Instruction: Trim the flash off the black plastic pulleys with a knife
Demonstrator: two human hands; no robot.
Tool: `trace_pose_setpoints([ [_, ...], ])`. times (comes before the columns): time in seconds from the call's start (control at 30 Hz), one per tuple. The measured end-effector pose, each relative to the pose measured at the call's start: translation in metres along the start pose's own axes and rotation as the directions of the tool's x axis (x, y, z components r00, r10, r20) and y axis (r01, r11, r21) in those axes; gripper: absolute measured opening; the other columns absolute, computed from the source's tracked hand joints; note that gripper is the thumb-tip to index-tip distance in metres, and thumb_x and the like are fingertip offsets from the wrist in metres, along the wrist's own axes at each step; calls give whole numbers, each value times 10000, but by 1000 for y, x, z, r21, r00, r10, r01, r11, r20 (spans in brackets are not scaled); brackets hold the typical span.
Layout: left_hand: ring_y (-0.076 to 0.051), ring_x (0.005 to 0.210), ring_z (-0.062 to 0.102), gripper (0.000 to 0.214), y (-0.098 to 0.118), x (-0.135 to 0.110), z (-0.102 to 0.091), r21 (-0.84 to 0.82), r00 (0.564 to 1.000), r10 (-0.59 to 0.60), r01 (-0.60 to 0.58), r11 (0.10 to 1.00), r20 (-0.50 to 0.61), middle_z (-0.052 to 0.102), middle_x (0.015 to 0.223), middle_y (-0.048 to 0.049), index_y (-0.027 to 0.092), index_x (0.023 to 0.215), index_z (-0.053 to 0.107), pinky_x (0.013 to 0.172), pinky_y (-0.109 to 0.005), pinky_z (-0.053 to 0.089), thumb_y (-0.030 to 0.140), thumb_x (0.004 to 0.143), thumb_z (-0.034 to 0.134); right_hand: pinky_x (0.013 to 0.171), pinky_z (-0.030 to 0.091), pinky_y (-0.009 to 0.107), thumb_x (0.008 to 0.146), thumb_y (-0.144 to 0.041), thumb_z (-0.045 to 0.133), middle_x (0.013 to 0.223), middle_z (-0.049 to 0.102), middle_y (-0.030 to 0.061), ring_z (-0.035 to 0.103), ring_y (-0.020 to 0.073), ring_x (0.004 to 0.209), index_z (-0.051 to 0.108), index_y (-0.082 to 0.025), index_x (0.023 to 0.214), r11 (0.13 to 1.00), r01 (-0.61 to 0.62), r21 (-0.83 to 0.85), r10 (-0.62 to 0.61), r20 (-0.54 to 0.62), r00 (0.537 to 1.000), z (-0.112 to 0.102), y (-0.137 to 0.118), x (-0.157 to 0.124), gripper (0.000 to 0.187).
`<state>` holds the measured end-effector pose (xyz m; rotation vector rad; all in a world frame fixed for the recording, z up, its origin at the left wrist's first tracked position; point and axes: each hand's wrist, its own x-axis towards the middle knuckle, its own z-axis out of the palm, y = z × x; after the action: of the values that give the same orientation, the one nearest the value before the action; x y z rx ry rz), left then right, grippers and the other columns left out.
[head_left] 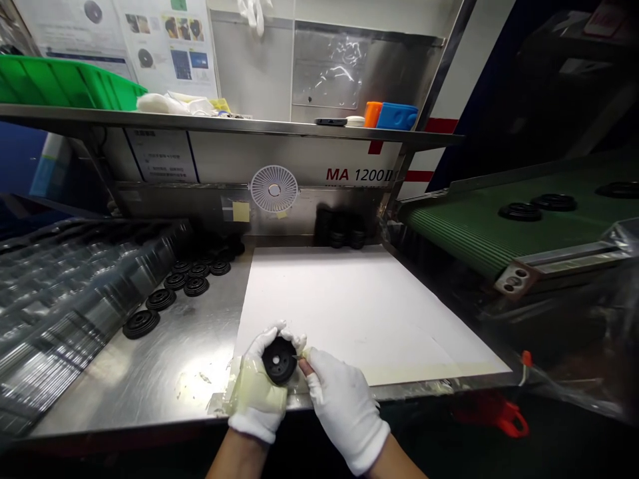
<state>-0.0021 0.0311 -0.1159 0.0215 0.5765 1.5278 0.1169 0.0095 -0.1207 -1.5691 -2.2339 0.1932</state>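
My left hand (pixel 259 389), in a white glove with tape around the palm, is closed around a round black rubber part (pixel 279 360) at the near edge of the white sheet (pixel 359 306). My right hand (pixel 344 412), also in a white glove, is pinched on a small thin tool whose tip touches the right rim of that part. Both hands hover just over the front edge of the steel table (pixel 170 359).
Several black round parts (pixel 174 286) lie in rows on the steel table at left, beside a clear plastic tray stack (pixel 64 299). More black parts (pixel 339 229) are stacked at the back. A green conveyor (pixel 499 226) at right carries black parts. A small white fan (pixel 274 188) stands behind.
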Motion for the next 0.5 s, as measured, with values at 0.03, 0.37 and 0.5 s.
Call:
trace_pose_setpoints([
  [0.03, -137, 650, 585, 83, -1, 0, 1, -9, 1000, 15, -15, 1000, -14, 592, 654, -30, 132, 766, 638, 789, -371, 523, 102, 713, 581, 534, 251, 280, 924, -292, 329, 717, 628, -22, 571, 155, 616, 513, -246, 792, 1000, 0, -1, 0, -1, 1000, 2, -1, -2, 231],
  [0.37, -247, 972, 598, 293, -3, 2, -5, 86, 995, 90, -92, 992, 32, 630, 1028, -123, 158, 1047, 602, 838, -418, 502, 182, 755, 581, 548, 278, 266, 941, -352, 265, 734, 632, -7, 558, 153, 627, 512, -237, 800, 979, -50, 198, 49, 11, 999, 14, -9, -6, 308],
  [0.5, -213, 803, 624, 365, 2, 0, -11, 91, 996, 39, -46, 995, 81, 639, 851, -86, 155, 1083, 584, 754, -390, 518, 136, 718, 578, 585, 309, 253, 941, -340, 280, 829, 642, -7, 573, 153, 695, 521, -248, 901, 972, -20, 232, 13, 32, 999, 7, -1, -1, 261],
])
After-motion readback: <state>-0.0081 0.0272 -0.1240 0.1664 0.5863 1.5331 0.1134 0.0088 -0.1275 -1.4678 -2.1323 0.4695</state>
